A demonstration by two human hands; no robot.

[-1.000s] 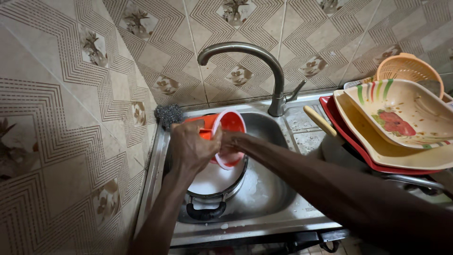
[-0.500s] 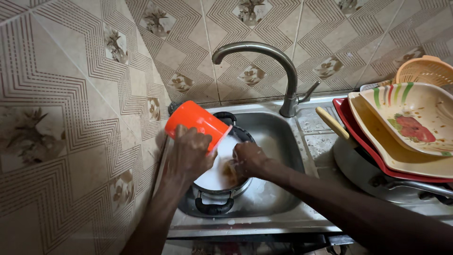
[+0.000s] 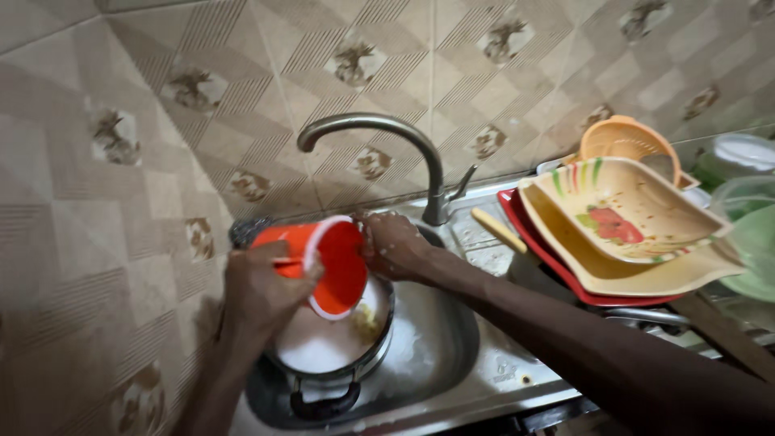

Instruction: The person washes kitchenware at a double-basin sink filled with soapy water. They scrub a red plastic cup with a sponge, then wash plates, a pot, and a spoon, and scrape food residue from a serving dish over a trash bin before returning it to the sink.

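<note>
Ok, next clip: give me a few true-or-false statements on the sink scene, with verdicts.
1. The left hand holds an orange cup tipped on its side over the sink. True.
2. The cup is blue inside. False: it is orange inside, with a white rim.
3. A pot with white foamy water sits in the sink under the cup. True.
4. Water streams from the tap. False: no water shows at the spout.
5. The right hand is at the cup's mouth. True.
6. The dishes are stacked left of the sink. False: they are on its right.
</note>
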